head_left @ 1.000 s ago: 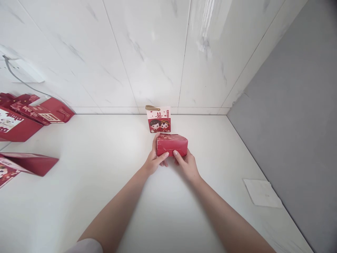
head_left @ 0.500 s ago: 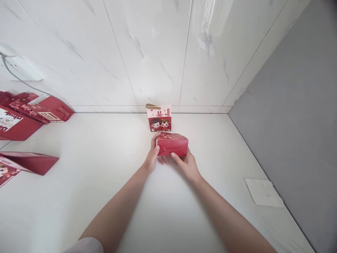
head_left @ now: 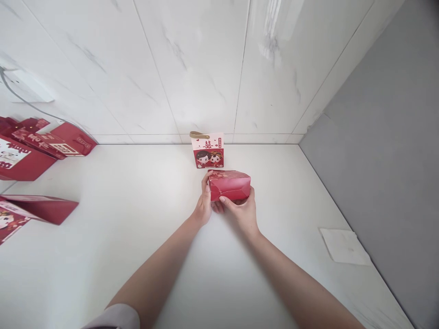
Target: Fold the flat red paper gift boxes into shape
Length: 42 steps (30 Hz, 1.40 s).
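A red paper gift box [head_left: 230,185] is held between both hands over the white table, its creased base panel turned toward me. My left hand [head_left: 205,205] grips its left side, thumb along the near left edge and fingers around the far side and below. My right hand [head_left: 245,212] holds the lower right, thumb pressed on the base's lower edge and fingers mostly hidden behind. Just beyond stands an upright gift box [head_left: 209,151] with two cartoon faces, a pale upper part and a tan strap handle.
Several red boxes [head_left: 30,157] stand at the far left beside a grey cable [head_left: 34,109]. A flattened-looking red box [head_left: 58,210] lies nearer on the left. A folded white tissue [head_left: 345,246] rests at the right, by a grey panel [head_left: 387,151]. White tiled wall [head_left: 202,68] borders the back.
The held box has shifted slightly right and tilted a little, with both hands moving along. My right thumb has slid a bit left along the base's edge.
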Available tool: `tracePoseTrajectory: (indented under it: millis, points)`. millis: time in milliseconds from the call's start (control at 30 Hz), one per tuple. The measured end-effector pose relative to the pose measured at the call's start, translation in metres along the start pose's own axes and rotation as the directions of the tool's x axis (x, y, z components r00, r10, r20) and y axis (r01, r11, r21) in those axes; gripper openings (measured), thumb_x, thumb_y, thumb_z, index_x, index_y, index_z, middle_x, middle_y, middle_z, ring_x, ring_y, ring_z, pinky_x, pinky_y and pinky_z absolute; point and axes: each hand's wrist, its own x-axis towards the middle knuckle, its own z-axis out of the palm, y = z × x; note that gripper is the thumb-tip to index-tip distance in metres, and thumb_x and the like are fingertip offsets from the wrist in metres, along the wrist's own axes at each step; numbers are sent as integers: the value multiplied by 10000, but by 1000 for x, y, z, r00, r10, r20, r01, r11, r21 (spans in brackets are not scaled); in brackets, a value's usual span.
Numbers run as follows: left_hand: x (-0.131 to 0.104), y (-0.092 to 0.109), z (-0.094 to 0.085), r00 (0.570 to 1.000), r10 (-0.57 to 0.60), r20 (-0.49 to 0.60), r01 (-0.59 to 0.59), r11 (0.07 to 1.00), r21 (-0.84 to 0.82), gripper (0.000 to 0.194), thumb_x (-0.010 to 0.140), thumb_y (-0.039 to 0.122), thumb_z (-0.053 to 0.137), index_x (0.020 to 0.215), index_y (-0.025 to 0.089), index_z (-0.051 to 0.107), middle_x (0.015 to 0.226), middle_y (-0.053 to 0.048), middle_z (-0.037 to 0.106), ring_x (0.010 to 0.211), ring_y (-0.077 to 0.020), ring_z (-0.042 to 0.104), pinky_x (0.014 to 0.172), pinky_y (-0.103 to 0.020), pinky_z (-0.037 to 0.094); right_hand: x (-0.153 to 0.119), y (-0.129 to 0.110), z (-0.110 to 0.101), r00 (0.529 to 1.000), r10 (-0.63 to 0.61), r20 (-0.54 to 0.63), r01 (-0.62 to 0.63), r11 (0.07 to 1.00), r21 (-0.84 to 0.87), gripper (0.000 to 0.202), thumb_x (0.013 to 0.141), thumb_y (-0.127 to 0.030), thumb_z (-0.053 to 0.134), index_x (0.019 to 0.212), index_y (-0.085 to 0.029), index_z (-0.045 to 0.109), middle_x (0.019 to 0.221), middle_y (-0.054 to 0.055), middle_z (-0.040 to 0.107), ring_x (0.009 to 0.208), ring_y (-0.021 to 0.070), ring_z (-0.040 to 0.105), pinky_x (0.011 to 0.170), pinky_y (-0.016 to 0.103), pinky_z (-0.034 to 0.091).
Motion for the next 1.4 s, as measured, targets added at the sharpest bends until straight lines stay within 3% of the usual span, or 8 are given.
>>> tracePoseTrajectory:
  millis: [167,433,933,1400]
  points:
    - [0,0,1,1000,4,8,-4,1000,7,693,943,661,253,1525,317,106,793,-45,651,470,-149,557,447,-272,431,-1,0,3,1000,8,-6,-8,1000,18,664,625,-383,859,1099,-218,423,994,66,695,806,208,696,690,346,582]
    - [-1,-1,2,1000,3,3,-3,1000,12,693,935,675,253,1519,328,114,795,-44,652,461,-150,551,439,-274,431,-1,-1,3,1000,20,-3,-20,1000,16,655,638,-386,854,1093,-231,410,964,52,691,762,197,687,640,328,574]
    - [-1,1,2,1000,9,3,-9,1000,28,704,935,668,268,1527,342,72,1053,-101,649,526,-138,589,445,-268,470,6,9,-1,998,-16,60,11,997,78,639,685,-410,826,1132,-225,409,972,55,681,737,183,670,643,332,564]
    - [-2,-4,3,1000,22,12,-23,996,86,745,930,679,242,1539,323,3,1019,-105,663,551,-158,611,461,-278,478,4,0,0,1000,10,27,-11,999,46,599,671,-407,829,1077,-223,428,938,52,693,751,202,682,634,340,567]
